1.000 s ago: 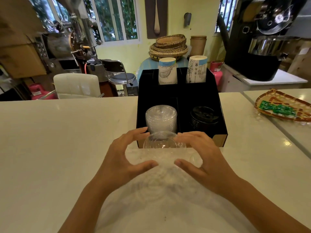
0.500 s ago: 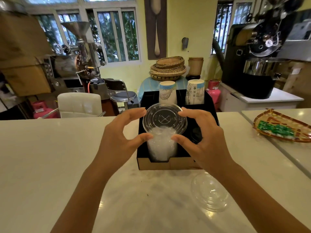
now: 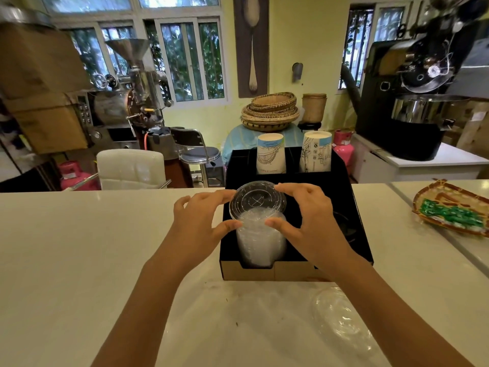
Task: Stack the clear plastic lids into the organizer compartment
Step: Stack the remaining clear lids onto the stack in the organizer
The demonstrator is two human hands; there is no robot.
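A black organizer box (image 3: pixel 360 229) stands on the white counter in front of me. Its front left compartment holds a tall stack of clear plastic lids (image 3: pixel 260 239). One clear lid (image 3: pixel 258 200) sits at the top of that stack, gripped at its rim by my left hand (image 3: pixel 201 223) and my right hand (image 3: pixel 304 221) with fingertips and thumbs. More clear lids (image 3: pixel 341 319) lie loose on the counter near my right forearm.
Two upturned paper cup stacks (image 3: pixel 271 153) (image 3: pixel 316 152) fill the organizer's rear compartments. Black lids (image 3: pixel 344 223) sit in the front right compartment, partly hidden by my right hand. A woven tray with a green packet (image 3: pixel 452 207) rests at the right on the counter (image 3: pixel 79 260).
Both hands lifted a clear lid off the counter and carried it forward over the stack in the front left compartment. The view tilted up; loose lids now show at lower right.
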